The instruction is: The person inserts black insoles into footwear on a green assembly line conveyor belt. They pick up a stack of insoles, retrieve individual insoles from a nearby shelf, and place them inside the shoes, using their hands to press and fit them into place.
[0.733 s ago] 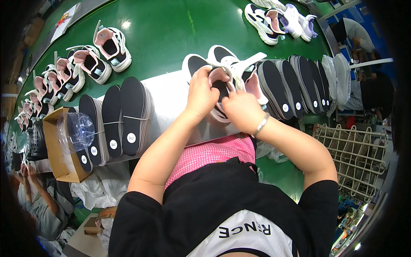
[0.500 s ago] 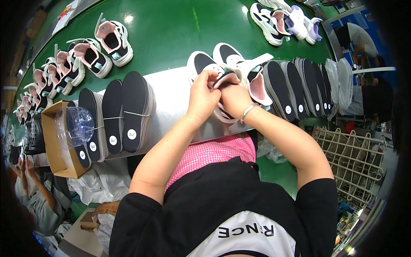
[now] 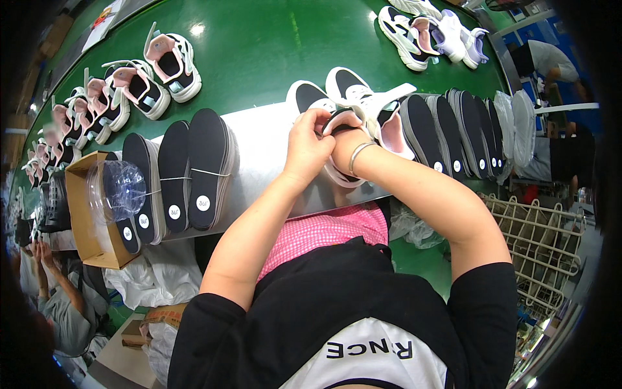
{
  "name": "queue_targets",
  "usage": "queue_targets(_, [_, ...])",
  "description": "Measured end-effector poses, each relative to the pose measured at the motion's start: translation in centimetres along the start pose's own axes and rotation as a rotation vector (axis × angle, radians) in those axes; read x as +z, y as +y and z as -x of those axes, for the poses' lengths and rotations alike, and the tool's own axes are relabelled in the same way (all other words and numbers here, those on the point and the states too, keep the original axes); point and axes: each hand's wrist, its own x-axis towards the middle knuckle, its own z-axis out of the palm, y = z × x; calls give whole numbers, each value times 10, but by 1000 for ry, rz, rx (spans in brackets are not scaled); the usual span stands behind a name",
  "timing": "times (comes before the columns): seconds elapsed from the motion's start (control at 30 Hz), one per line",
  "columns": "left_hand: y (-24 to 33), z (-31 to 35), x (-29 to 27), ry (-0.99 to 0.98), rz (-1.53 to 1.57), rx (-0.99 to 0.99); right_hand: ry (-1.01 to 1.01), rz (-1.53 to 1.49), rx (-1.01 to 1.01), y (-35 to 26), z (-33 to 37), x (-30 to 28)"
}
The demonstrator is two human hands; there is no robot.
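Observation:
A white, black and pink sneaker (image 3: 311,94) sits on the metal ledge in front of me, toe pointing away. My left hand (image 3: 310,144) pinches its raised tongue (image 3: 342,119) between thumb and fingers. My right hand (image 3: 350,144) is pushed into the shoe's opening, with a bracelet at the wrist; its fingers are hidden inside. Close on the right stands a matching sneaker (image 3: 391,131), its pale strap sticking out. Further right, stacks of black insoles (image 3: 420,129) lean in a row.
To the left lie banded black insole bundles (image 3: 208,162) and a cardboard box (image 3: 81,220) holding a clear plastic container (image 3: 123,189). Sneakers (image 3: 173,68) line the green table (image 3: 259,45). A wire rack (image 3: 541,240) stands at right. Other people (image 3: 68,305) work at both sides.
My right hand has slid further into the shoe, its wrist shifting left and forward. My left hand keeps its pinch on the tongue.

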Motion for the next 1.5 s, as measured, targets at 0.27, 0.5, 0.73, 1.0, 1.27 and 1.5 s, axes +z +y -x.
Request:
queue_targets(0.27, [11,1,10,26,-142,118,102,-61,16,9,19,14])
queue_targets(0.5, [7,6,13,35,-151,97,-23,-214,-56,15,54,32])
queue_targets(0.73, [8,3,19,28,-220,98,-61,-170,-68,14,52,27])
queue_targets(1.0, [12,-13,-13,166,-377,221,751,-688,-321,36,79,31])
queue_targets(1.27, [61,7,18,167,-472,739,806,-334,778,195,125,120])
queue_targets(1.5, [30,-28,101,-65,-579,358,649,-354,936,193,134,113])
